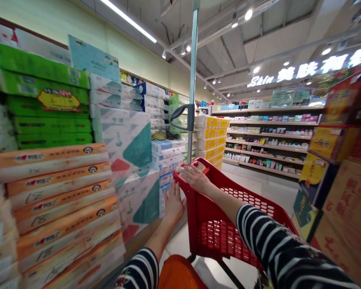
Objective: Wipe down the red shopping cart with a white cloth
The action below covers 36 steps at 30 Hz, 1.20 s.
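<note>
Left hand (175, 205) spread | right hand (197, 180) atop red cart (195, 220), grip unclear | pole (193, 60) ahead | orange packs (63, 208) left | boxes (345, 200) right

Bright, even indoor light falls from the ceiling (219, 56). Above and left of the left hand (174, 204), a tube light (129, 21) glares white; spotlights (248, 15) flare above and right of the right hand (197, 180), and a lit sign (316, 68) farther right burns out its letters. Soft shade lies on the floor (203, 273) below the hands, under the cart (210, 208). Both hands look fairly clear, while green packs (48, 86) well left and stacked boxes (333, 144) well right smear with blur. Wide-angle distortion tilts the boxes outward.
</note>
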Available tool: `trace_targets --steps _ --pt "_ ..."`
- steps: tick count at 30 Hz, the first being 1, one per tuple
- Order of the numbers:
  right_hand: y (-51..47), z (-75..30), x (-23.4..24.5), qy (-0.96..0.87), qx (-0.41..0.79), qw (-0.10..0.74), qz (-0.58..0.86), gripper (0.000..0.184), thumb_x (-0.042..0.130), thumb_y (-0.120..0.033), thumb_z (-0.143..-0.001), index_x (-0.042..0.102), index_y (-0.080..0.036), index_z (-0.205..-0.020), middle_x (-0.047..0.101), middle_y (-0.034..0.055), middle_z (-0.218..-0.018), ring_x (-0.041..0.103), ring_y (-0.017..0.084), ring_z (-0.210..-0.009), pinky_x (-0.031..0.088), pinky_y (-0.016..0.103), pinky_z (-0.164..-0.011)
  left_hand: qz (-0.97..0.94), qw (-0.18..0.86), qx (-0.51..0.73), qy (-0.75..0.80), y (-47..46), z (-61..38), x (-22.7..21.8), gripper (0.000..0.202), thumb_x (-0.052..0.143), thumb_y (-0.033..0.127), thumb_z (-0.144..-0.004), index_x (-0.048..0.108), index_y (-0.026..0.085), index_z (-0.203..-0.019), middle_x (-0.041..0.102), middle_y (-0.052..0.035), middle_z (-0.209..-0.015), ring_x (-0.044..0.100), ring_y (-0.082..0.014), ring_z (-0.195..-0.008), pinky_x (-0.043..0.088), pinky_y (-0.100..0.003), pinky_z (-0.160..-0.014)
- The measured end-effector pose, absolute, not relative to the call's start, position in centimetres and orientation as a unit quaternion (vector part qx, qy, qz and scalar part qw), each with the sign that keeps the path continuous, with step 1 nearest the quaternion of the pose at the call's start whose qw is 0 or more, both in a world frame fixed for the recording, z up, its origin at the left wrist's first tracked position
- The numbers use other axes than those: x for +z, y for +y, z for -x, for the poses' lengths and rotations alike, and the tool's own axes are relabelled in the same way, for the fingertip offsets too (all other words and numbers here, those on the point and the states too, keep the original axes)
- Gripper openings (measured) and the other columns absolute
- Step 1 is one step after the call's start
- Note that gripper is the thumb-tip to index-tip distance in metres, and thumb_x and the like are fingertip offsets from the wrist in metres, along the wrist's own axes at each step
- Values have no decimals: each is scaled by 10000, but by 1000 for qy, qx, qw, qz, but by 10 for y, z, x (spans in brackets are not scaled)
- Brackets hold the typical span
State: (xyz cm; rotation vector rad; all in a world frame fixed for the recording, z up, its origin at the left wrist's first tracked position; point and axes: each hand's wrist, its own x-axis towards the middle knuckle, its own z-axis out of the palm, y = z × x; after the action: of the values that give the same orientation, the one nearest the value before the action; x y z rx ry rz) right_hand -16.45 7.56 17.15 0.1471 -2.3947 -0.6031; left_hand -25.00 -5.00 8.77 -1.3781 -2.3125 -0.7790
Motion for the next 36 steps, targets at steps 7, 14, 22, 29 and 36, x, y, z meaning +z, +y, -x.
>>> trace_targets --steps 7,14,22,29,36 --pt "83 169 227 -894 -181 411 -11 338 393 -79 -881 534 -168 -1175 458 94 -1333 290 247 -1307 255 514 -1062 472 157 -265 -826 -49 250 88 654 435 261 -793 213 114 -1390 188 -142 -1471 163 -244 -1354 124 -505 -1084" --pt "86 166 222 -910 -172 377 -5 370 384 -65 -877 499 -169 -1214 424 81 -1362 233 239 -1330 215 515 -1082 480 151 -266 -822 -47 245 74 686 458 274 -784 185 146 -1400 171 -126 -1479 136 -258 -1358 132 -520 -1079" --pt "76 153 111 -927 -176 330 6 346 418 -83 -871 537 -165 -1186 468 105 -1323 336 246 -1283 322 500 -1033 488 138 -239 -828 -57 241 62 686 429 259 -783 178 95 -1399 154 -146 -1475 115 -258 -1362 124 -528 -1074" --pt "51 137 14 -955 -104 279 11 296 464 -93 -842 592 -127 -1107 590 129 -1170 470 223 -1187 395 424 -1002 515 104 -190 -829 -63 216 28 681 438 213 -749 232 107 -1390 173 -141 -1470 150 -256 -1356 135 -509 -1080" --pt "50 120 25 -952 -63 300 -6 319 430 -112 -869 577 -201 -1138 556 64 -1236 437 211 -1217 390 419 -1005 485 75 -172 -854 -76 219 10 716 455 190 -733 196 80 -1392 161 -165 -1469 137 -272 -1356 185 -519 -1062"
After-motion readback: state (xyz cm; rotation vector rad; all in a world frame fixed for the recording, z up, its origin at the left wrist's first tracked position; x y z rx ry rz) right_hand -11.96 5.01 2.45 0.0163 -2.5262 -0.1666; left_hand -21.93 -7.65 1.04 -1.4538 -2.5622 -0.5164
